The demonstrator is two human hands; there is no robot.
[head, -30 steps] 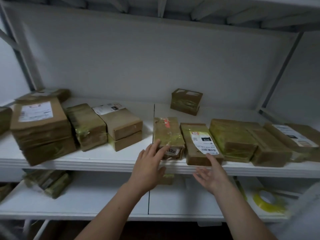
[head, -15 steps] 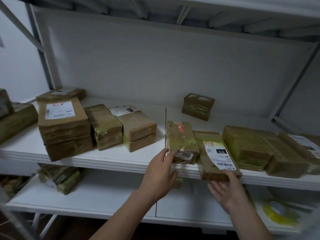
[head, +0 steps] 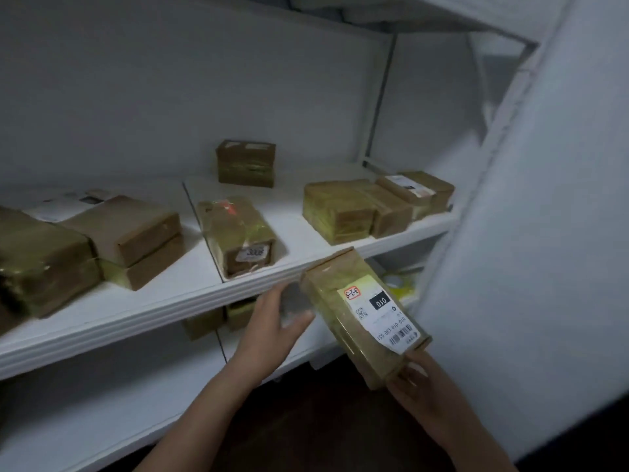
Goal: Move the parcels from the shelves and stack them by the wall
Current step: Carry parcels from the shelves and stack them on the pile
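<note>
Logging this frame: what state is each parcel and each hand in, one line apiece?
labelled parcel: off the shelf, tilted, held in the air.
right hand: grips the labelled parcel's near end.
left hand: open, beside that parcel; contact blurred.
parcel marked 3008: flat on the shelf, untouched.
small parcel: at the shelf's back, untouched.
two-parcel stack: stacked on the shelf, untouched.
</note>
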